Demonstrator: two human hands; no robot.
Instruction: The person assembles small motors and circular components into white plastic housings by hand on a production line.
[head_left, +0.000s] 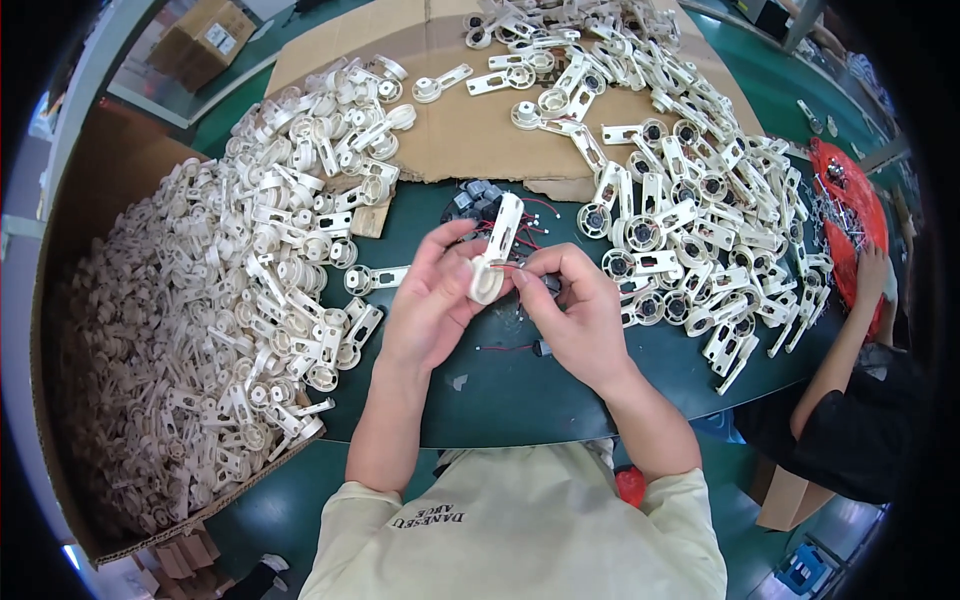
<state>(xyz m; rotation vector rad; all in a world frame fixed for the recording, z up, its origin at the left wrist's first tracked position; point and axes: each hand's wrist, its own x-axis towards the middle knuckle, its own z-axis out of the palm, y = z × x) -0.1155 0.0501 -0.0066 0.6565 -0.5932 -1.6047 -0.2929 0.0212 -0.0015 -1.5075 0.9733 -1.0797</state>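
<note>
My left hand (432, 300) holds a cream plastic part (494, 250) with a long arm and a round end, tilted upright above the dark green table (500, 390). My right hand (575, 310) pinches a small dark motor with thin red wires (527, 268) against the part's round end. A small heap of dark motors with red wires (478, 200) lies just beyond my hands. One more motor with wire (535, 347) lies on the table under my right hand.
A big cardboard box (95, 220) full of cream parts spills onto the table at left. Parts fitted with motors are piled at right (690, 230) and on cardboard sheet (460, 120). Another person's hand (872, 272) works by a red tray (850, 200).
</note>
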